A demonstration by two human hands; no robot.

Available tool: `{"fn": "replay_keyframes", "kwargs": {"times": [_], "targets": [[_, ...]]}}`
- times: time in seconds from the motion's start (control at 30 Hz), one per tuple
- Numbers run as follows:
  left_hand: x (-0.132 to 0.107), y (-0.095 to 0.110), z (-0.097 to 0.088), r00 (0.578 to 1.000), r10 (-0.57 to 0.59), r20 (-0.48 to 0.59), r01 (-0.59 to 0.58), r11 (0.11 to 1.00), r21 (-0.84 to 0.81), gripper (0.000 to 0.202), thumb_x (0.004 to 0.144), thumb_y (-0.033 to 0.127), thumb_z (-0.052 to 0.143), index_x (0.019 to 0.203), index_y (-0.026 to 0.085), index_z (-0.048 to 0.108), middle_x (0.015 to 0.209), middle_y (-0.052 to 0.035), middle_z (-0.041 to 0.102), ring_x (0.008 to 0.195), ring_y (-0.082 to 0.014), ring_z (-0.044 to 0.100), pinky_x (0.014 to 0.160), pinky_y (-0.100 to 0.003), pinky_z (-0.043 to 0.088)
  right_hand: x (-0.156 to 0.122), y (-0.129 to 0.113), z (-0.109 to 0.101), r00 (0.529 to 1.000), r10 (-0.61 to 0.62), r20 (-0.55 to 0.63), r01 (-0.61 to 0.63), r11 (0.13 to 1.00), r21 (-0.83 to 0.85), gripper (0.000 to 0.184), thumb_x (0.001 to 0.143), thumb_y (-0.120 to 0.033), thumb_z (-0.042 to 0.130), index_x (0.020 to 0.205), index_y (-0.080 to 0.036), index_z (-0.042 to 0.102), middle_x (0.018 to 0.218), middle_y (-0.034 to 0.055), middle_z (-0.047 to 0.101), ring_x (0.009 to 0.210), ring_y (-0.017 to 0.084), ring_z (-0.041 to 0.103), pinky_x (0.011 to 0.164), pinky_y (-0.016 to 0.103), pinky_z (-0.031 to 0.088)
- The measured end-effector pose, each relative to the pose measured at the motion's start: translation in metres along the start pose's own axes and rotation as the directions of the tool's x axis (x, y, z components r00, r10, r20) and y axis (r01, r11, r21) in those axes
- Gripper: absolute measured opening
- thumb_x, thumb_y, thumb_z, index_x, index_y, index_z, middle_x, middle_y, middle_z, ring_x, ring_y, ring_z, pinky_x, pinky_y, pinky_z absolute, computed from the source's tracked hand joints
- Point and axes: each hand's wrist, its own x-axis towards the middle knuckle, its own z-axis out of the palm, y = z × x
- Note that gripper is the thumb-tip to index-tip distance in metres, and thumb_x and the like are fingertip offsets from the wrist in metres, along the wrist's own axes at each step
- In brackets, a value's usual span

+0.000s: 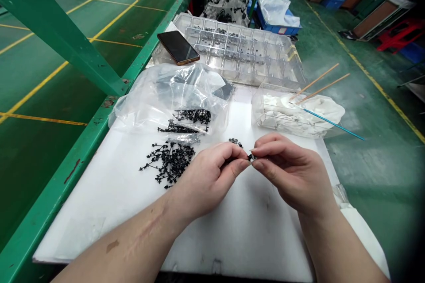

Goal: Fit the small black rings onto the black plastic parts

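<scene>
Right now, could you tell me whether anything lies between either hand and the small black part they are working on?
Nothing visible does: the left hand and the right hand both pinch the small black part directly between their fingertips, above a bare patch of the white tabletop.

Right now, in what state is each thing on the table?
left hand: pinching the small black part
right hand: pinching the same part
phone: face up, screen dark
plastic bag: crumpled, black pieces inside
loose black pieces: heaped on the white table
clear tray: some compartments hold dark bits
sticks: leaning out of the clear box
</scene>
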Motion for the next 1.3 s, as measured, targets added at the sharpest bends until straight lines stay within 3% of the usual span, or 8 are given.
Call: {"fn": "replay_keyframes", "kwargs": {"times": [0.43,0.63,0.77,0.87,1.0,1.17,1.3], "targets": [[0.000,-0.003,0.002,0.996,0.084,0.007,-0.085,0.992,0.094,0.013,0.109,0.019,0.062,0.098,0.018,0.068,0.089,0.0020,0.069,0.081,-0.0136,0.063,0.077,-0.024,0.047,0.001,0.001,-0.004,0.995,0.086,0.058,-0.089,0.994,0.056,0.010,0.094,-0.025,0.085,0.102,-0.032,0.084,0.094,0.0024,0.072,0.089,0.016,0.067,0.072,0.027,0.055],[-0.002,-0.008,0.003,0.987,0.158,0.007,-0.157,0.979,0.131,0.014,0.109,0.017,0.060,0.105,0.018,0.073,0.095,-0.0034,0.070,0.090,-0.0185,0.066,0.084,-0.029,0.050,0.002,0.002,-0.007,0.963,0.235,0.131,-0.254,0.955,0.154,0.013,0.089,-0.030,0.090,0.098,-0.027,0.082,0.092,0.0026,0.075,0.085,0.017,0.070,0.073,0.028,0.058],[-0.001,-0.010,0.004,0.985,0.173,-0.002,-0.171,0.976,0.133,0.016,0.107,0.016,0.061,0.100,0.020,0.074,0.095,-0.0035,0.072,0.088,-0.0188,0.068,0.081,-0.030,0.053,0.001,-0.001,-0.008,0.952,0.238,0.194,-0.252,0.966,0.051,0.012,0.092,-0.035,0.087,0.100,-0.026,0.083,0.095,0.0043,0.076,0.088,0.019,0.071,0.074,0.030,0.058],[-0.001,-0.008,0.002,0.990,0.140,-0.027,-0.135,0.981,0.136,0.013,0.103,0.014,0.067,0.092,0.020,0.071,0.087,-0.0009,0.073,0.082,-0.0175,0.067,0.079,-0.029,0.052,0.001,-0.003,-0.008,0.973,0.168,0.161,-0.167,0.986,-0.021,0.011,0.092,-0.037,0.086,0.091,-0.027,0.081,0.088,0.0031,0.072,0.081,0.018,0.067,0.069,0.031,0.056],[-0.001,-0.004,0.000,0.994,0.066,-0.088,-0.056,0.992,0.112,0.013,0.098,0.014,0.076,0.094,0.021,0.066,0.083,0.0033,0.069,0.073,-0.0138,0.062,0.072,-0.026,0.050,-0.001,-0.005,-0.006,0.983,0.116,0.140,-0.119,0.993,0.012,0.013,0.091,-0.034,0.087,0.086,-0.028,0.077,0.083,0.0022,0.069,0.077,0.018,0.064,0.066,0.031,0.054],[0.000,-0.002,-0.003,0.988,-0.110,-0.104,0.093,0.983,-0.161,0.011,0.100,0.029,0.074,0.102,0.023,0.066,0.087,0.0026,0.066,0.076,-0.0144,0.062,0.070,-0.027,0.050,-0.001,-0.002,-0.005,0.992,0.109,0.060,-0.116,0.985,0.130,0.020,0.087,-0.028,0.090,0.078,-0.025,0.072,0.081,0.0022,0.068,0.075,0.018,0.064,0.063,0.030,0.052],[0.003,-0.002,-0.005,0.973,-0.192,-0.130,0.154,0.955,-0.254,0.010,0.102,0.032,0.070,0.100,0.023,0.066,0.088,0.0014,0.068,0.078,-0.0147,0.063,0.070,-0.026,0.049,0.000,-0.004,-0.024,0.988,0.144,-0.047,-0.134,0.974,0.181,0.021,0.086,-0.036,0.091,0.082,-0.025,0.073,0.083,0.0026,0.068,0.072,0.017,0.062,0.060,0.030,0.049]]}}
